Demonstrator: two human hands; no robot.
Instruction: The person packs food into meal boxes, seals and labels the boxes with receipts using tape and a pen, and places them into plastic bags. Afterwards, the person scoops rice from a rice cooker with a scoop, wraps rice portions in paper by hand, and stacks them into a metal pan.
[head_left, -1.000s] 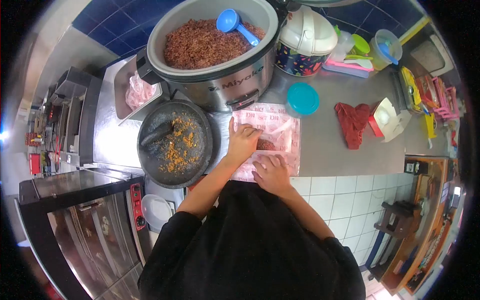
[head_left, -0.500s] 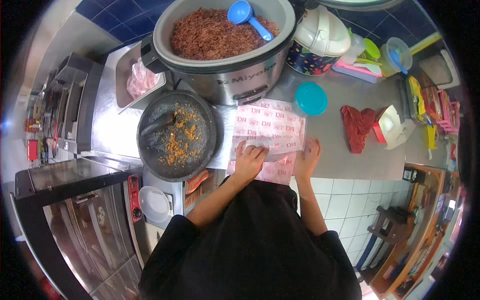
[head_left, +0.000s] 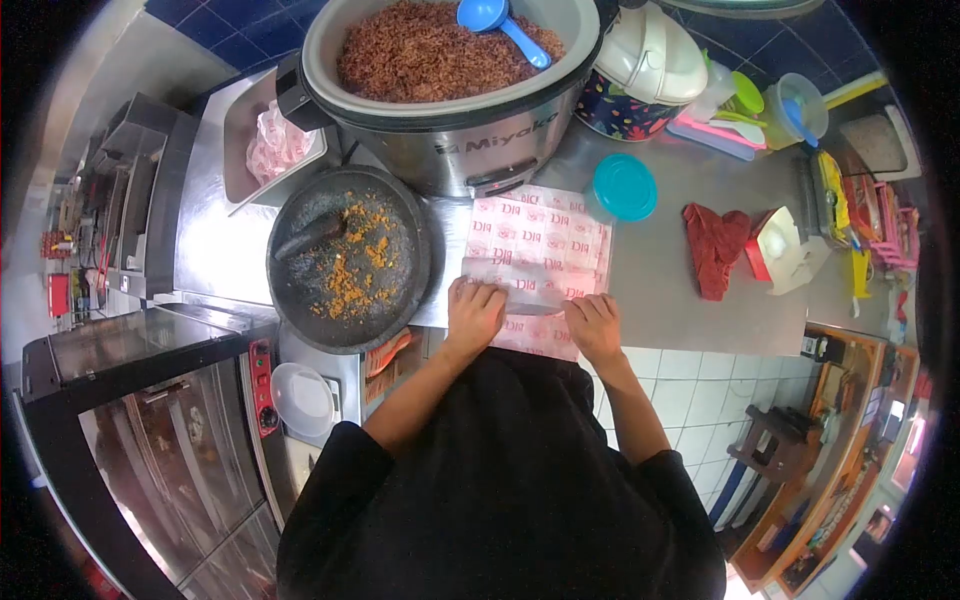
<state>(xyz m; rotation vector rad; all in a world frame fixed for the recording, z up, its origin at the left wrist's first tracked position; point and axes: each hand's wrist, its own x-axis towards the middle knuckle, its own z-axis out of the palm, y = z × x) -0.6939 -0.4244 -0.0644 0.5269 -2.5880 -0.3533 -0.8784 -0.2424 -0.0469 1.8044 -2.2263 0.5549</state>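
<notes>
Sheets of white wrapping paper printed in red (head_left: 540, 225) lie on the steel counter in front of me. Across them is a greyish translucent sheet, seemingly plastic (head_left: 525, 283), with its near edge slightly raised. My left hand (head_left: 477, 315) has its fingers curled over the left end of that edge. At the right end, my right hand (head_left: 597, 325) pinches the same edge, fingers bent and close together. Both thumbs are largely hidden. A tub with a turquoise lid (head_left: 625, 187) stands by the paper's upper right corner.
Behind the paper stands a big rice cooker (head_left: 455, 150) of reddish-brown rice with a blue scoop (head_left: 505, 30). A stone mortar (head_left: 405, 285) with orange crumbs and a pestle (head_left: 308, 237) is at left. A red cloth (head_left: 714, 250) and an open box (head_left: 775, 245) lie right.
My right hand has moved left and slightly down, from the paper's right side onto the translucent sheet's edge. My left hand has shifted a little left, its fingers now more curled.
</notes>
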